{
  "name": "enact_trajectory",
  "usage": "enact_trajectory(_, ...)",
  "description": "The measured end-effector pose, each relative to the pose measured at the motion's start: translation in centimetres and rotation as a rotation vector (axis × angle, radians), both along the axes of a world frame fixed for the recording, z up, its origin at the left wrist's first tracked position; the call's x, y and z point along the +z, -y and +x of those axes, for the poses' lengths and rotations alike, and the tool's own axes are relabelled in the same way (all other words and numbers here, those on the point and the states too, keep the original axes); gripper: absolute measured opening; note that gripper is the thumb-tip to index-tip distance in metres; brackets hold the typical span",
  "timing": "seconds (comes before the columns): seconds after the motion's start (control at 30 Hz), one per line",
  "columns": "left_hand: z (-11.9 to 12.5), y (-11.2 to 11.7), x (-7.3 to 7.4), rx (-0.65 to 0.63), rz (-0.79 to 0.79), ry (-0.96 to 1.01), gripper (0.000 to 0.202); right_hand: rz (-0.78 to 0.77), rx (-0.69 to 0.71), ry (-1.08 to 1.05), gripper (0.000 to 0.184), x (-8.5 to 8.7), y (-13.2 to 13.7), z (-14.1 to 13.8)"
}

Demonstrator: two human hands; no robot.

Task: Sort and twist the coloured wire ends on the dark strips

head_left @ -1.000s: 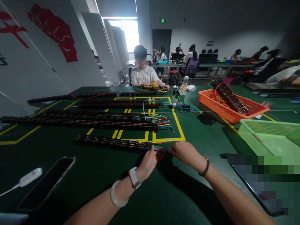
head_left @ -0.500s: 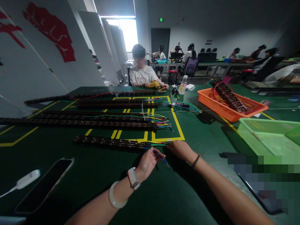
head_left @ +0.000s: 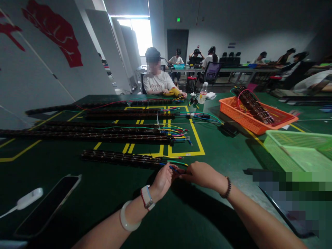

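Note:
My left hand (head_left: 163, 178) is closed around a blue wire (head_left: 173, 168) that comes out of the right end of the nearest black wire harness (head_left: 119, 157). From the right, my right hand (head_left: 204, 175) meets it, its fingers pinched at the free end of that same wire; the very tip is hidden by the fingers. Just above the hands, a green wire (head_left: 177, 163) with a yellow end sticks out of the harness. A yellow wire (head_left: 169, 157) with a red end lies beyond it.
Several longer black harnesses (head_left: 103, 135) lie farther back over yellow tape lines. An orange basket (head_left: 241, 119) and a green basket (head_left: 285, 152) stand on the right. A phone (head_left: 49, 207) lies at left. Across the table a person (head_left: 158, 83) holds a yellow tool (head_left: 175, 92).
My right hand has come back toward me, from the green and yellow wires to the blue wire's end. The left hand stays almost where it was.

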State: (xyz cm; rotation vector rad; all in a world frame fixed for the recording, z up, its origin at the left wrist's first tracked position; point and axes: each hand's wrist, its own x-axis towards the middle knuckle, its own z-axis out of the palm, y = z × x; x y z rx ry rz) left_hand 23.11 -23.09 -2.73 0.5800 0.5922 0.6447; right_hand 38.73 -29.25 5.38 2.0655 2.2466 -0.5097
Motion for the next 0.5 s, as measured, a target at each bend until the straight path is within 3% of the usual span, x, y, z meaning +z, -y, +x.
enact_trajectory(0.13,0.0,-0.1,-0.2,-0.021,-0.014,0.042,0.029,0.035,0.042,0.024,0.036,-0.1,0.3,-0.7)
enact_trajectory(0.23,0.1,-0.1,0.1,-0.05,0.022,0.052,0.033,0.11,-0.008,0.076,0.034,0.0,0.0,-0.4)
enact_trajectory(0.37,0.0,0.5,0.8,-0.199,0.127,-0.018,0.042,0.187,-0.101,0.144,0.036,-0.2,-0.6,0.7)
enact_trajectory(0.5,-0.3,1.1,1.2,-0.329,0.312,-0.172,0.042,0.116,-0.089,0.13,0.038,-1.4,-1.3,1.3)
